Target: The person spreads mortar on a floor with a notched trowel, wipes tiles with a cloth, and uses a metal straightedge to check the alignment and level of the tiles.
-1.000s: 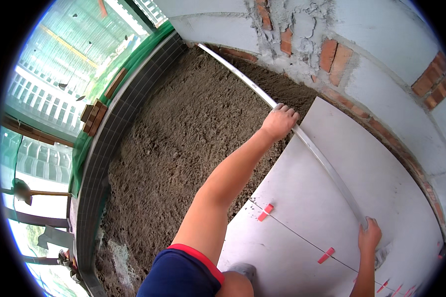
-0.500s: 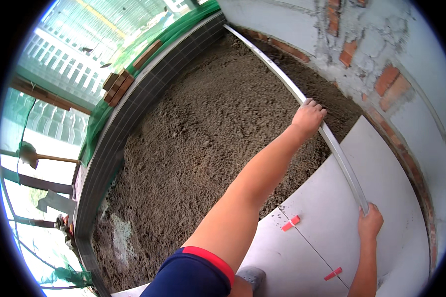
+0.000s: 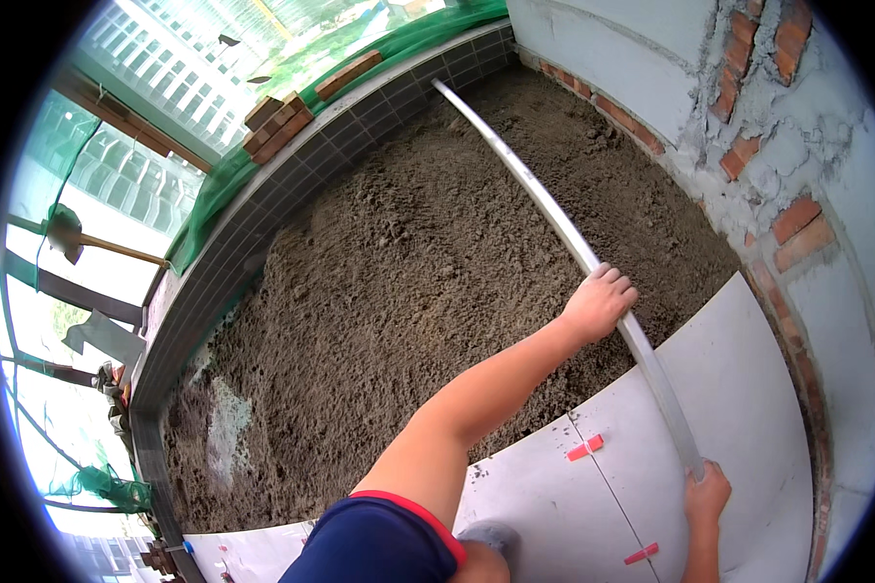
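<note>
A long pale metal straightedge point(image 3: 552, 213) reaches from the near right across a bed of grey-brown mortar point(image 3: 389, 321) to the dark tiled wall. My left hand point(image 3: 601, 303) is closed over its middle, arm stretched out. Lower down, my right hand point(image 3: 708, 491) grips the near end, above large white floor tiles point(image 3: 749, 389). To the right of the straightedge the mortar looks smoother; on the left it is rough and crumbly. Red wedges point(image 3: 585, 447) sit along the joint between two tiles.
A low wall with dark tiles point(image 3: 292, 185) curves along the far and left sides, with bricks point(image 3: 277, 128) and green netting on it. At right rises a grey wall point(image 3: 807, 107) with exposed brick patches. A shoe point(image 3: 491, 537) stands on the tiles below my arm.
The straightedge has swept left over the mortar, its far end leaving the corner by the right wall. Both hands moved with it, and the view shifted a little.
</note>
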The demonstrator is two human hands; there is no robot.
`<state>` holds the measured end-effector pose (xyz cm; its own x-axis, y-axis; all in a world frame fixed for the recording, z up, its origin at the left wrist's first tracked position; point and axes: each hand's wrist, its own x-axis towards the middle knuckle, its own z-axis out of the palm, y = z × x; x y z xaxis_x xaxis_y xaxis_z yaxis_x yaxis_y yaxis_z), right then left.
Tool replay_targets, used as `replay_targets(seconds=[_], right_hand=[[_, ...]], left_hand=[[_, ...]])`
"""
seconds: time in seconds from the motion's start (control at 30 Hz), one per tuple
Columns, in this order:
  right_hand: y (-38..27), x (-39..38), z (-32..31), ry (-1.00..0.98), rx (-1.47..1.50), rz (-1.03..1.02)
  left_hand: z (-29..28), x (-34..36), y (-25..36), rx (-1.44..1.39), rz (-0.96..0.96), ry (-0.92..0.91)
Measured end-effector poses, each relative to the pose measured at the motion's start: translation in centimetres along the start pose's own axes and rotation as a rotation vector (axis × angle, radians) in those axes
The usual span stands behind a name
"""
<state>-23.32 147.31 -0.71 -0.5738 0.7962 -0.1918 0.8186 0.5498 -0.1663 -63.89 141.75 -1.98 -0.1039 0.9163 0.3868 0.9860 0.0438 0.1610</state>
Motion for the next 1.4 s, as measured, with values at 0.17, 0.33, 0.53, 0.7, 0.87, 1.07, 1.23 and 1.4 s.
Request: replay_targets(seconds=[0.17,0.33,0.53,0.7,0.87,1.07,1.23,1.4], right_hand=[[-0.3,-2.1,-0.2,-0.052,0.024,-0.064],[1.0,-3.4,-0.2,-0.083,0.081,-0.168],[2.7,-4.7,-0.5,-0.053,0.046,-0.266],[4.0,-6.0,-0.2,-0.002,0.055,-0.266],[7.6,-5.7,0.4,0.147,0.011,-0.274],[12.9,-4.0,-1.0,0.189,0.044,-0.201],[11.6,-0.9,-0.8,0.156,-0.009,-0.155],[4.4,4.6,0.7,0.252,-0.094,-0.131]], left_hand=[[-1.5,-4.1,1.3,-0.026,-0.082,-0.013],[-2.6,-7.3,3.3,-0.021,-0.128,-0.032],[-4.7,-11.2,6.0,0.009,-0.168,-0.074],[-5.8,-12.6,8.5,0.012,-0.225,-0.134],[-6.7,-12.5,11.4,-0.052,-0.196,-0.055],[-6.1,-14.4,17.2,-0.091,-0.175,-0.100],[-4.2,-13.6,14.7,-0.039,-0.240,-0.005],[-2.7,-12.1,5.7,0.130,-0.330,0.131]])
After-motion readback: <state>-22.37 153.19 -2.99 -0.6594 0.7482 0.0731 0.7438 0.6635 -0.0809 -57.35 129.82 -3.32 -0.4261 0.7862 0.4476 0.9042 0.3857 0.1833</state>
